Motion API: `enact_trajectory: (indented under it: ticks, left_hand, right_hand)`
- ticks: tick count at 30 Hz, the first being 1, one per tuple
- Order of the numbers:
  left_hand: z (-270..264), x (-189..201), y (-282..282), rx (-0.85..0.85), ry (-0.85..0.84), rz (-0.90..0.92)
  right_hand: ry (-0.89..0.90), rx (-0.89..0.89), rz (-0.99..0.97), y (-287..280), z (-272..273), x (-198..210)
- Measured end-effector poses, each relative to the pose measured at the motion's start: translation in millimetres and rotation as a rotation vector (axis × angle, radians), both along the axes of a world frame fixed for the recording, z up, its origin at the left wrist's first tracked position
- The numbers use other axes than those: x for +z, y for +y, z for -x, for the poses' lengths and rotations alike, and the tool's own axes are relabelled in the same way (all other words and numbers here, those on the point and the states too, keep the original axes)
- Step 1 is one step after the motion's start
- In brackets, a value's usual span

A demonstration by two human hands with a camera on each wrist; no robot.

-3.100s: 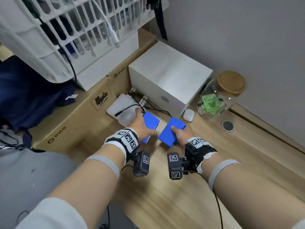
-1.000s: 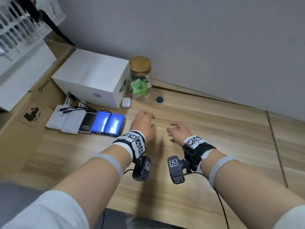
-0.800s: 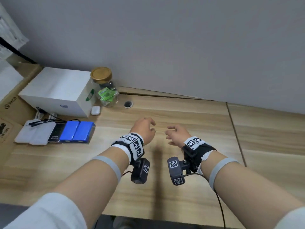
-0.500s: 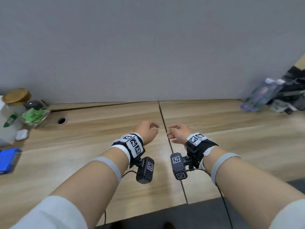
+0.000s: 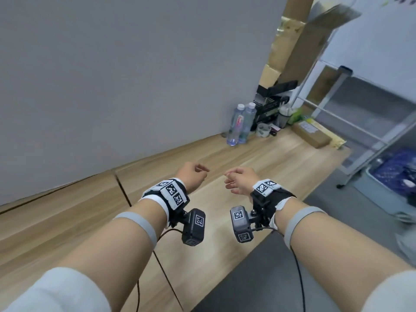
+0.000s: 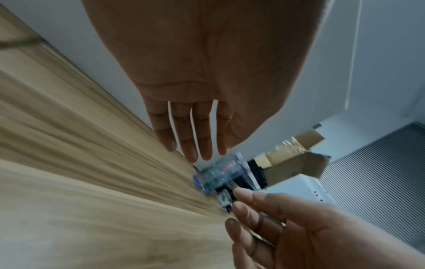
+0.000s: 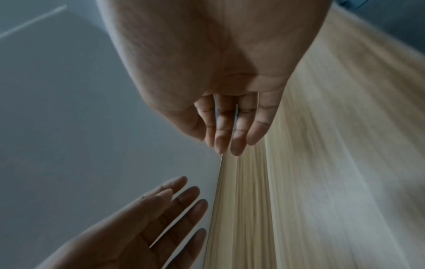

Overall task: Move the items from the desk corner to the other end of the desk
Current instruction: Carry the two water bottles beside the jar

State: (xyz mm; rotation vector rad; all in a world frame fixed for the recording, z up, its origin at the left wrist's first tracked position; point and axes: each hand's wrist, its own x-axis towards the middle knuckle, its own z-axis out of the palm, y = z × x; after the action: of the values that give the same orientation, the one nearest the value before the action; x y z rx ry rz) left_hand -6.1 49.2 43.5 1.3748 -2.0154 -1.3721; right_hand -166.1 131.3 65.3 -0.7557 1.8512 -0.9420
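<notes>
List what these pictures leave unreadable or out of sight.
- Water bottles: labels too small in the head view, smeared by motion blur in the left wrist view.
- Clutter behind the bottles: too small and blurred to name.
- Blue basket: cut off by the head view's right edge.

Office or storeroom corner: wooden desk (image 5: 258, 158), stacked cardboard boxes (image 5: 292, 48), metal shelving (image 5: 351, 131), water bottles (image 5: 240, 124).

1. Two clear water bottles (image 5: 240, 123) stand touching at my one o'clock, against the grey wall (image 5: 112, 64).
2. A flat cardboard parcel (image 5: 311, 134) lies near them, at two o'clock.
3. Tall cardboard (image 5: 292, 41) leans above.
</notes>
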Motion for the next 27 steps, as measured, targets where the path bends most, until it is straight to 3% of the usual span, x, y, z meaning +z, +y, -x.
enact_trajectory:
  ticks: [9,16,21,27]
  left_hand:
    - [147,10,-15,-0.081,0.007,0.009]
    - [258,2,-26,0.092,0.001,-0.044]
    - [289,3,-36,0.244,0.008,-0.09]
    - [296,0,-79,0.414,0.041,-0.079]
  right_hand:
    - [-0.045,-0.101,0.041,7,141,-2]
    - [-0.07,-0.016,0.037,-23,263,-20]
    - [-0.076,0.099,0.009,-61,312,-17]
    - [-0.083,0.224,-0.023,-120,331,-22]
